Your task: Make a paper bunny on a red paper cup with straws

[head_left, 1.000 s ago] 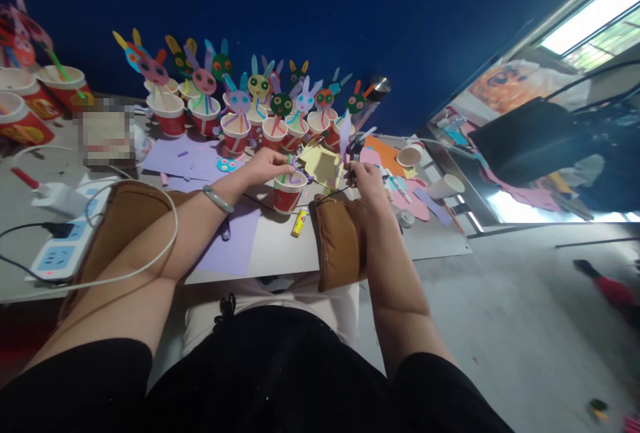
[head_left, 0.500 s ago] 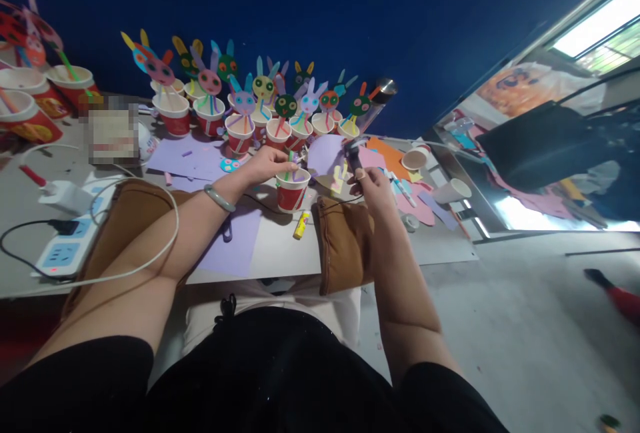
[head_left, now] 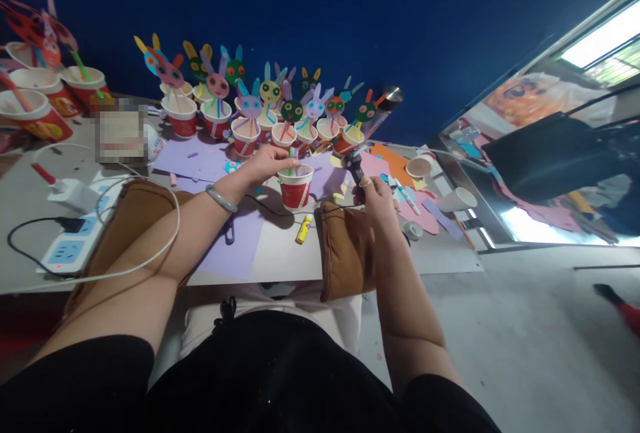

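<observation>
Near the table's middle stands a red-and-white paper cup (head_left: 296,191). My left hand (head_left: 267,163), with a bangle on the wrist, is at its far left rim, fingers closed on thin green and purple strips (head_left: 294,158) that stand up from the cup. To the right of the cup, my right hand (head_left: 377,198) is wrapped around a black glue gun (head_left: 354,165) with a thin dark cord. Its front end points up and to the left, apart from the cup. A yellow glue stick (head_left: 303,229) lies just in front of the cup.
Rows of cups with paper rabbits (head_left: 245,136) stand along the blue wall. Purple paper (head_left: 235,243), markers (head_left: 407,197) and scraps lie about. A power strip (head_left: 73,246) with loose cables sits left. A white cup (head_left: 457,199) lies at right. A brown cushion (head_left: 347,249) overlaps the front edge.
The glue gun has tilted and its front end now points more to the left. My left hand stays at the cup with the strips. The whole view has shifted slightly.
</observation>
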Available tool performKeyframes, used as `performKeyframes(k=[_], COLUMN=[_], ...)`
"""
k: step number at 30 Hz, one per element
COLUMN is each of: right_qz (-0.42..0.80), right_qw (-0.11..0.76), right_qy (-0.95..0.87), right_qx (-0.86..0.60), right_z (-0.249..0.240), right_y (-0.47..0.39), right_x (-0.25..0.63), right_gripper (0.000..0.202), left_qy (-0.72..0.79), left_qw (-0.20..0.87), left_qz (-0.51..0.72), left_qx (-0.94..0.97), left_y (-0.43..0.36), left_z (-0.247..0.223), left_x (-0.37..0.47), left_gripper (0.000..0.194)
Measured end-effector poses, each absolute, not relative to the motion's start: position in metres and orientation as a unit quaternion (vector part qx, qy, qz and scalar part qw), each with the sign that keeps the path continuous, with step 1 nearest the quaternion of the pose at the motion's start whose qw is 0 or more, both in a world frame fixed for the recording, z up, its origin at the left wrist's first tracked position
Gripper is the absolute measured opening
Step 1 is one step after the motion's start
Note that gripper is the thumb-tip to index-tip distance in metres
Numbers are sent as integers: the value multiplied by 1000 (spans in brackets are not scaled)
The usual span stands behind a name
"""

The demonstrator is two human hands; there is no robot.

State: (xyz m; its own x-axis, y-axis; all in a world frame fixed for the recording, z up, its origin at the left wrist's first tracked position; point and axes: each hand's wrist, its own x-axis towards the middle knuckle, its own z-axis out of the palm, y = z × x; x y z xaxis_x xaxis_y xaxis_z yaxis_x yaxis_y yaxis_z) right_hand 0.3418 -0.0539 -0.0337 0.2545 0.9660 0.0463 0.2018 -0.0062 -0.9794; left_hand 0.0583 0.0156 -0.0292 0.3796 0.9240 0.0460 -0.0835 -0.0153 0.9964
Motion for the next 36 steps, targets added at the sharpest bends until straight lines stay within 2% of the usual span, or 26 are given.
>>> performKeyframes(k=[8, 13, 17, 22, 25, 30, 36], right_qz=[540, 580, 562, 541, 515, 429, 347], right_qw=[552, 576, 568, 524, 537, 512, 436], right_qy=[-401, -377, -432, -502, -524, -600, -671], right_qx=[-494, -435, -419, -425, -414, -440, -490], right_z=[-21, -15, -3, 7, -3, -27, -27], right_y=[-66, -68, -62, -36, -20, -18, -33], right_x=[320, 312, 308, 296, 284, 275, 281], right_gripper=[46, 43, 38, 30, 36, 47, 54], left_qy=[338, 349, 355, 403, 424, 430, 445], left_qw=[649, 639, 589, 465, 420, 439, 452], left_qz=[437, 418, 425, 419, 395, 361, 342], left_qx=[523, 543, 588, 667, 698, 702, 693], left_y=[15, 14, 17, 29, 32, 31, 29], left_z=[-27, -29, -30, -34, -36, -40, -43], left_x=[60, 61, 57, 51, 49, 51, 56], left_gripper=[40, 44, 44, 47, 51, 52, 46])
